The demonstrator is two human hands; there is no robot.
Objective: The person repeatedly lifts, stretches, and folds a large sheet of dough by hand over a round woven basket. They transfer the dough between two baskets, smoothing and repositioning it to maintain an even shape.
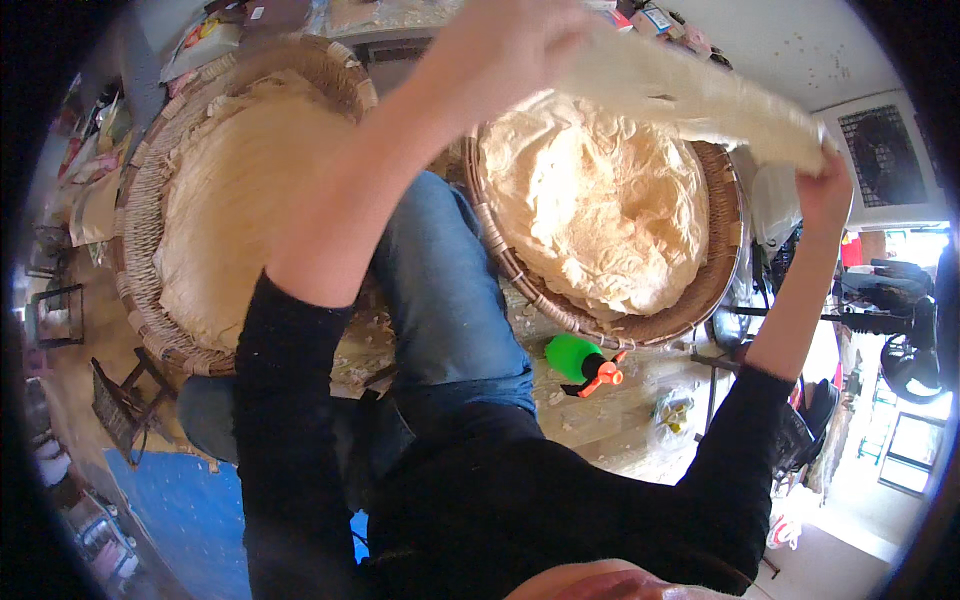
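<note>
A thin, limp, cream-coloured sheet (700, 95) is stretched in the air between my two hands, blurred in places by motion. At its left end my left hand (515, 45) is closed on the edge, high in the view. My right hand (828, 188) pinches the other end, farther right and lower. Under the sheet stands a round wicker basket (510, 262) with a heap of crumpled cream sheets (600, 215), partly hidden by the held one. A second wicker basket (142, 235), on the left, holds a flatter pile of similar sheets (225, 215), partly behind my left forearm.
A green spray bottle (572, 355) with an orange nozzle stands on the floor below the right basket. My jeans-clad leg (445, 280) lies between the baskets. A small wooden stool (128, 405) is at the left, near a blue surface (180, 515). Cluttered goods line the far side.
</note>
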